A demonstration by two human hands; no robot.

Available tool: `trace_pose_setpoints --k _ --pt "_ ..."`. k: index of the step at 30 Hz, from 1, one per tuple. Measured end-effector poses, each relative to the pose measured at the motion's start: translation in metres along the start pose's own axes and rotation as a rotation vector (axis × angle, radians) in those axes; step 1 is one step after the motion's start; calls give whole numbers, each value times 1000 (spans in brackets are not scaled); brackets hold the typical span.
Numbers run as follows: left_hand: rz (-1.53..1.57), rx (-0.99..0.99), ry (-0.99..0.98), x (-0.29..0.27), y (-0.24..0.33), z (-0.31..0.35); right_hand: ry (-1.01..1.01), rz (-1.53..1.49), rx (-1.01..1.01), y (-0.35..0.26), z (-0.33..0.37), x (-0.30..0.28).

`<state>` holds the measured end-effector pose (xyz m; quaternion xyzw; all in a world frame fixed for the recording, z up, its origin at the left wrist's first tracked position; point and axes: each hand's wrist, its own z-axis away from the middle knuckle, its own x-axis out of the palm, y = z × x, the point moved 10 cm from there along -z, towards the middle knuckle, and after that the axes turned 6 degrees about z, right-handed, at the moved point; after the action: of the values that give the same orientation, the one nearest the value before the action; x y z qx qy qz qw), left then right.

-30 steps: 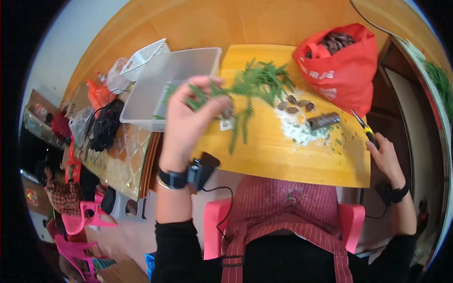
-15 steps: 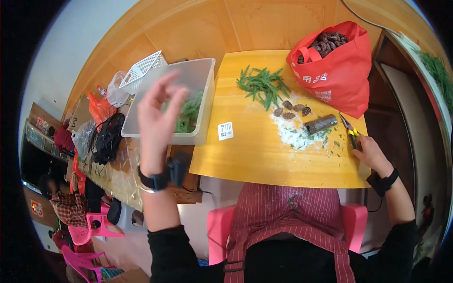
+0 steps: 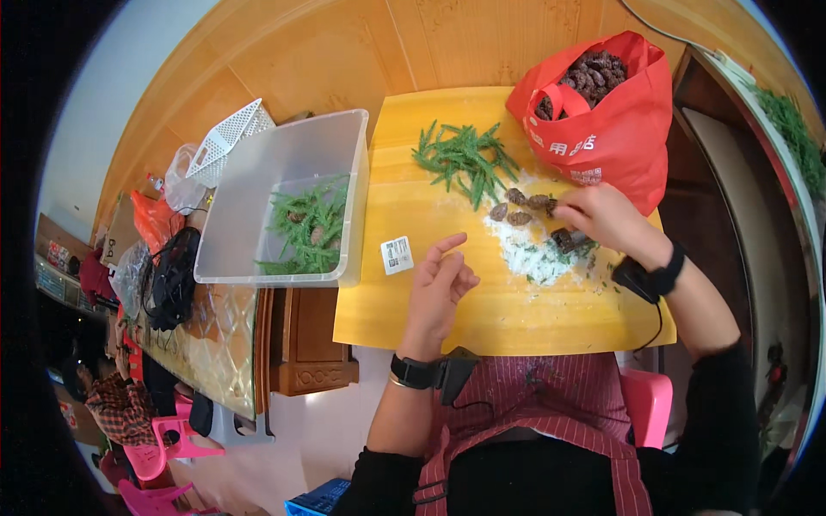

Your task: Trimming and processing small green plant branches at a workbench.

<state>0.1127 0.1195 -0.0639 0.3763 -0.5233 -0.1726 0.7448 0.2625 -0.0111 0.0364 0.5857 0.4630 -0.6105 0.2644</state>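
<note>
My right hand (image 3: 607,222) reaches over the right of the yellow board, thumb and fingertips closed on a brown pine cone (image 3: 551,205). Beside that cone sit several other small pine cones (image 3: 519,218). Just below the hand, a dark roll-shaped piece (image 3: 564,241) is partly covered by it. White flaky powder (image 3: 538,264) with green bits is spread under and around it. Over the board's middle, my left hand (image 3: 443,288) has its index finger stretched out, the others loosely bent, and nothing in it. The pliers seen earlier do not show.
Green sprigs (image 3: 469,159) are heaped at the back of the yellow board (image 3: 379,310). A red bag (image 3: 619,142) of pine cones stands back right. To the left, a clear plastic bin (image 3: 354,215) holds greenery and cones. A white label (image 3: 397,255) lies near it.
My left hand has come from over the bin to the board's middle. My right hand has left the pliers at the right edge and moved left to a pine cone.
</note>
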Motion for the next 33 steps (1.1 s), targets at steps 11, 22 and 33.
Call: trace_pose_setpoints --k 11,22,33 --pt "-113 48 29 -12 -11 -6 -345 198 -123 -14 -40 64" --pt "-502 191 -8 28 35 -77 -301 247 -194 -8 -22 79" --pt "-1314 215 -37 8 -21 -173 -120 231 -258 -26 -19 68"
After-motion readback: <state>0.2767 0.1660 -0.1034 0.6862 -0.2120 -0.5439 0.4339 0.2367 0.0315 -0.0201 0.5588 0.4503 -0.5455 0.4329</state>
